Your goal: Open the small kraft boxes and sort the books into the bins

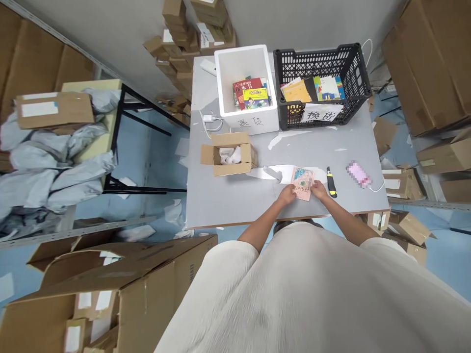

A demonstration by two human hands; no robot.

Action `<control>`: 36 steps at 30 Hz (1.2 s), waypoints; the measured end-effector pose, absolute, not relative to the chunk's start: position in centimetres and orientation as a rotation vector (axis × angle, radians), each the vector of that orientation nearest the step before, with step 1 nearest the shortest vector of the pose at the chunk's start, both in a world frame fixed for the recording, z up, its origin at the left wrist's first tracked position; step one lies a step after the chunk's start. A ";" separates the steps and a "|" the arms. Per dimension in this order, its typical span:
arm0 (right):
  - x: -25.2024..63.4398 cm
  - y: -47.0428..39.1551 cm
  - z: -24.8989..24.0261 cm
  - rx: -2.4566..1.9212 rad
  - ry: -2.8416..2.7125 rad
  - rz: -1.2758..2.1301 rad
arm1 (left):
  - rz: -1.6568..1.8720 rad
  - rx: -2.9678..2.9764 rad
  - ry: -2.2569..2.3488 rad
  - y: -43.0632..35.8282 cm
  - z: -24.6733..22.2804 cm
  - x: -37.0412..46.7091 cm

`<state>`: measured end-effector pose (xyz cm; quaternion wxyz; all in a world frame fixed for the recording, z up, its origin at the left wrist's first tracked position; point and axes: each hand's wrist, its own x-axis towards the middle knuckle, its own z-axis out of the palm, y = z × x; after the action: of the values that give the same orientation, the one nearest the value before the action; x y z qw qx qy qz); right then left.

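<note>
A small pink book (302,183) with a blue patch on its cover lies between my hands near the table's front edge. My left hand (287,194) grips its left side, and my right hand (318,189) pinches the right side. Just right of my right hand rests a black and yellow utility knife (331,182). Behind the book runs a torn strip of white paper (287,171). To the left, an opened cardboard box (231,170) holds crumpled white packing paper (230,155).
At the back of the grey table (221,206) stand a white foam box (253,120) and a black plastic crate (355,93), both with books inside. A blurred pink phone (357,174) with a cable lies right. Cardboard boxes and a large open carton (154,289) surround the table.
</note>
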<state>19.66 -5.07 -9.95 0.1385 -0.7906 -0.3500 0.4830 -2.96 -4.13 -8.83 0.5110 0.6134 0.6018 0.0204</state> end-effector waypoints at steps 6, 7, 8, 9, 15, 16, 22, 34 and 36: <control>19.8 -4.3 -10.1 -2.128 -0.836 1.406 | 0.128 1.455 1.436 -4.7 -9.3 -2.0; 19.9 -4.3 -10.0 -2.136 -0.829 1.395 | 0.152 1.466 1.434 -4.9 -9.3 -1.9; 20.0 -4.3 -10.0 -2.150 -0.824 1.384 | 0.172 1.477 1.433 -5.0 -9.3 -1.8; 20.0 -4.3 -9.9 -2.166 -0.820 1.375 | 0.183 1.485 1.433 -5.1 -9.2 -1.7; 19.6 -4.1 -8.9 -2.231 -0.824 1.374 | 0.138 1.460 1.433 -5.2 -8.6 -1.9; 19.5 -4.0 -8.7 -2.227 -0.826 1.389 | 0.127 1.454 1.434 -5.2 -8.5 -2.0; 19.0 -3.8 -8.2 -2.210 -0.784 1.439 | 0.093 1.418 1.433 -5.4 -8.1 -2.3; 19.0 -3.0 -5.9 -2.183 -0.847 1.216 | 0.269 1.257 1.353 -4.9 -8.5 -0.9; 19.3 -2.6 -4.9 -2.170 -1.037 1.080 | 0.295 1.249 1.361 -4.6 -8.2 -0.6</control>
<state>19.31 -2.63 -4.87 0.2500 -0.7969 -0.3809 0.3967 -0.56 -4.59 -8.21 0.5934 0.5373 0.5857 0.1270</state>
